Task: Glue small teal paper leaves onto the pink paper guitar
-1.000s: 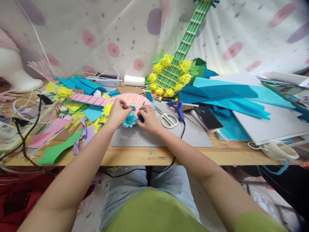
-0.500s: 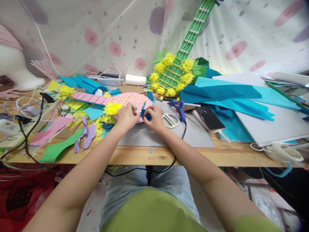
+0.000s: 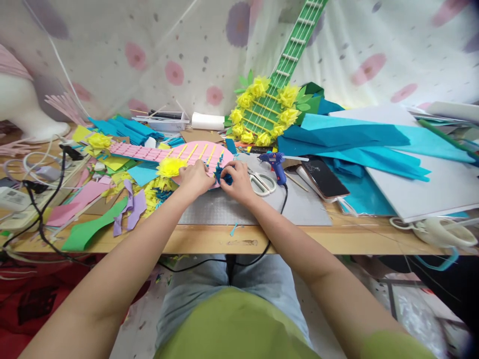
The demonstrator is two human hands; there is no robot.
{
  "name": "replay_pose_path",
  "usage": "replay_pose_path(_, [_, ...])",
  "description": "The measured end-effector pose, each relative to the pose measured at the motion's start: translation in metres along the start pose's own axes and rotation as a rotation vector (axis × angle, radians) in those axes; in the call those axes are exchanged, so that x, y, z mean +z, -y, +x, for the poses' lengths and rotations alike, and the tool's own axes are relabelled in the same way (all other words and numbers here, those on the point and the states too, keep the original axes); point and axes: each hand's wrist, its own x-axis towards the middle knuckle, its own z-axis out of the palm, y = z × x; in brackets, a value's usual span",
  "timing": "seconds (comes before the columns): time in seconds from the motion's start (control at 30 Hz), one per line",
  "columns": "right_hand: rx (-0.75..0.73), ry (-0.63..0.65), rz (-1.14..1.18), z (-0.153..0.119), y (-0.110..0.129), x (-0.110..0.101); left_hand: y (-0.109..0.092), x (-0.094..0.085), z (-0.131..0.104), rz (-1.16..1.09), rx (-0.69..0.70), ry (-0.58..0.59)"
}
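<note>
A pink paper instrument (image 3: 190, 151) with yellow strips across its body lies over a grey cutting mat (image 3: 209, 212). My left hand (image 3: 196, 178) has its fingers curled on the body's near edge, beside a yellow paper flower (image 3: 170, 167). At the body's right end, my right hand (image 3: 236, 180) pinches a dark blue paper tuft (image 3: 222, 174), which touches the pink surface. The left fingertips are partly hidden behind the hand. Grey-handled scissors (image 3: 263, 183) and a blue glue gun (image 3: 276, 167) lie just right of my right hand.
Behind stands a green instrument (image 3: 262, 113) ringed with yellow flowers. Blue paper (image 3: 344, 139) and a phone (image 3: 325, 177) lie right. Paper scraps (image 3: 93, 224) and cables (image 3: 39, 204) crowd the left. The glue gun's black cord (image 3: 286, 199) runs over the table's front edge (image 3: 209, 244).
The view has shifted slightly. My right hand's fingers have opened a little around the blue tuft, which shows more now. My left hand stays on the pink body.
</note>
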Motion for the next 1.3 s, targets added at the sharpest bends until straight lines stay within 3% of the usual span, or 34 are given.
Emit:
replay_pose_path(0.2, [-0.018, -0.005, 0.006, 0.000, -0.001, 0.001, -0.004, -0.003, 0.004, 0.035, -0.044, 0.073])
replay_pose_path(0.53, [-0.021, 0.003, 0.005, 0.001, 0.000, -0.001, -0.004, 0.007, 0.013, 0.103, -0.028, 0.072])
replay_pose_path(0.87, [-0.021, 0.014, -0.006, 0.001, -0.001, 0.000, -0.013, 0.003, 0.012, 0.143, -0.040, 0.072])
replay_pose_path(1.3, [-0.005, 0.033, -0.011, 0.001, 0.000, -0.003, -0.012, 0.000, 0.013, 0.023, -0.044, 0.072])
